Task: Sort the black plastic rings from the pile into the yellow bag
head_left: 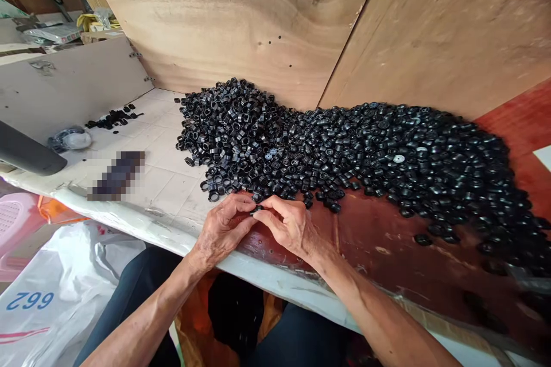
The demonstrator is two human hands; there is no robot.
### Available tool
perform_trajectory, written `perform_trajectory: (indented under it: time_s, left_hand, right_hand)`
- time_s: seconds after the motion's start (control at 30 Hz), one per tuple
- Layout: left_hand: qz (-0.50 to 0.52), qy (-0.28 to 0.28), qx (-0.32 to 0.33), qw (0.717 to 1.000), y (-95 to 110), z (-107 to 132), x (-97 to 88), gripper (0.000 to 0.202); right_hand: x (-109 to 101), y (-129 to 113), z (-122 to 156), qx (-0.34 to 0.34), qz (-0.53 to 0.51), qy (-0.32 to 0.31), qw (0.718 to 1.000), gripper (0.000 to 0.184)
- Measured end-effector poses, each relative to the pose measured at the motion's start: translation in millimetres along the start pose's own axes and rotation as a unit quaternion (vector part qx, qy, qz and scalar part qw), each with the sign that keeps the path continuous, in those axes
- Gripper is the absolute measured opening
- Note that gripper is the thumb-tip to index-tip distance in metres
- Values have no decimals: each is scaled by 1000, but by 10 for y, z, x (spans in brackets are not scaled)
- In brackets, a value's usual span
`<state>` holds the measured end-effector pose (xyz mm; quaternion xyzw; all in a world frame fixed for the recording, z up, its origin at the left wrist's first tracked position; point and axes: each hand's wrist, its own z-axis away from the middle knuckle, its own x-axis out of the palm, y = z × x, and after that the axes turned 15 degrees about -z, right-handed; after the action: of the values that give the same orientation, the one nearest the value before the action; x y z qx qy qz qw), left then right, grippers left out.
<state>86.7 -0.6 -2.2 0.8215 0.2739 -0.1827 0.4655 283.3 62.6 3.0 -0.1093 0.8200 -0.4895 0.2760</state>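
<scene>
My left hand (226, 226) and my right hand (287, 222) meet over the front part of the table. Between their fingertips is a small black plastic part (257, 210), pinched from both sides and mostly covered by the fingers. Just beyond the hands lies a heap of black plastic rings (228, 120), open in the middle. To its right it runs into a long pile of black round caps (408, 155). A few pale discs, one of them white (399, 159), show among the caps.
Plywood boards (241, 11) wall off the back. On the left stand a dark cylinder (30, 149), a plastic-wrapped bundle (71, 139) and a scatter of small black pieces (114, 118). A blurred-out dark object (118, 175) lies nearer. A white sack (73, 287) is below the table edge.
</scene>
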Motion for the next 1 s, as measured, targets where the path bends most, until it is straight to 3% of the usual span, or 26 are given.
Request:
perform_trajectory:
  time_s: [0.1,0.17,0.3,0.5,0.6,0.77,0.9,1.0]
  left_hand:
    - [-4,2,0,1000,-7,-1,-3,14]
    - [0,2,-2,1000,-8,-4,-6,15]
    - [-2,-12,-5,1000,0,-5,-11,17]
    - [-7,7,-4,1000,-24,8,10,16]
    - [-21,9,-10,1000,-26,9,7,15]
    - [-27,5,-13,1000,-11,10,-15,17]
    - [0,6,-24,1000,-18,21,-14,17]
    - [-7,9,-23,1000,-20,24,-10,17]
  right_hand:
    - [41,36,12,-8,70,12,997,46]
    - [63,37,9,-4,82,16,996,53]
    - [61,-12,-16,26,3,39,999,36]
    - [-2,-78,-27,-18,-28,16,999,13]
    - [-13,-49,-16,-11,-19,6,1000,12]
    - [15,-8,-9,2,52,11,999,44]
    - [16,-58,-18,-31,-3,21,999,14]
    - [7,-54,-18,-56,-18,9,998,14]
